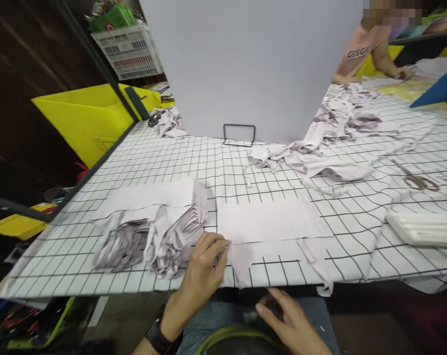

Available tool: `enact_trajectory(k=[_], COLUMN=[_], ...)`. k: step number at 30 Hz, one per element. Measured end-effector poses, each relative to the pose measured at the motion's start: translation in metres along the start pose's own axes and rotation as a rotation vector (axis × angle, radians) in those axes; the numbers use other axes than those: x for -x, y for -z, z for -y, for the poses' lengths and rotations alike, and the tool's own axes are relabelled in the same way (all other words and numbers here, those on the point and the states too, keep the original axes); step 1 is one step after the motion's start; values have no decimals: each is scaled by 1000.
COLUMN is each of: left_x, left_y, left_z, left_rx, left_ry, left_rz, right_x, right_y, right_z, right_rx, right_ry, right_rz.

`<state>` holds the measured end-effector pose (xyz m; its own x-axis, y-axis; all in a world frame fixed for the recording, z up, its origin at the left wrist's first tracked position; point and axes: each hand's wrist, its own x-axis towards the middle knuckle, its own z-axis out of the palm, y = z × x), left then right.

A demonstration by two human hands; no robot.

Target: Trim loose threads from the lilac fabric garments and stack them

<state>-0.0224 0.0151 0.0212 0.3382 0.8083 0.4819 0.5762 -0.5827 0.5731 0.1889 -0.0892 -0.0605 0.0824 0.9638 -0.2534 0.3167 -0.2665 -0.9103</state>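
Observation:
A pale pinkish-white fabric piece lies flat near the table's front edge, with a pointed flap and a narrow strap hanging from its near side. My left hand, a dark watch on its wrist, pinches the near left corner of this piece. Below the table edge, over my lap, my right hand has its fingers curled. A small dark, blurred thing seems to be in it, too unclear to name. Left of my left hand sits a stack of folded fabric pieces, their straps and loose ends bunched toward me.
A large grey-white board stands at the back, with a black wire stand at its foot. Loose fabric is heaped right. Scissors and a white ridged tray lie farther right. Another person works beyond.

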Motion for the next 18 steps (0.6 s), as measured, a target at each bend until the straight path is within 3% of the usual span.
enact_trajectory(k=[3, 6, 9, 15, 18], left_x=[9, 12, 13, 14, 14], left_y=[-5, -14, -20, -22, -22], left_z=[-10, -15, -14, -9, -10], left_rx=[13, -63, -118, -114, -110], left_ry=[-16, -34, -41, -49, -34], left_rz=[126, 265, 290, 280, 296], right_x=[-12, -13, 3, 53, 68], right_y=[-31, -34, -14, 44, 68], right_z=[4, 18, 35, 45, 35], right_rx=[4, 37, 139, 440, 697], right_ry=[-9, 120, 297, 443, 714], right_rz=[75, 219, 286, 249, 136])
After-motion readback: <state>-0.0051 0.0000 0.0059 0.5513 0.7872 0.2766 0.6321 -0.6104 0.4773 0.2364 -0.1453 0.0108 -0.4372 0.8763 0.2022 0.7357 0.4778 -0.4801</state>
